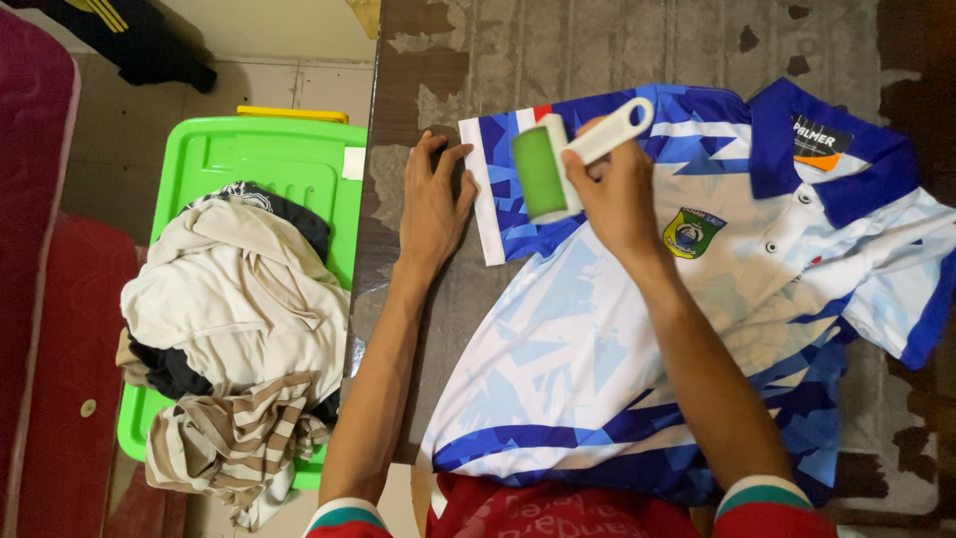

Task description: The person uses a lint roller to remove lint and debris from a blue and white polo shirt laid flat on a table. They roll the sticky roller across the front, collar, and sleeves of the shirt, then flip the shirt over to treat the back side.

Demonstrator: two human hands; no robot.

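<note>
— Presently, what was in hand at the table [617,50]?

— Lint rolling of a blue-and-white polo shirt [637,329], which lay spread flat on the worn tabletop, collar to the right. The right hand [617,194] had its fingers clenched round the white handle of a lint roller [568,159], and the green drum rested on the shirt's left sleeve. The left hand [433,204] lay flat, fingers released and spread, pinning the sleeve's hem edge to the table.

— Your judgement of the step?

— Sleeve being rolled; the body of the shirt appeared not yet covered. A further stroke would, in my view, call for the cloth kept taut under the left hand and even pressure along the sleeve.

— Containers?

— One green plastic tub [259,159] on the floor, left of the table, with a heap of clothes [234,329] (cream, dark and striped pieces) spilling over its near rim. A dark garment [129,35] lay far left on the floor.
</note>
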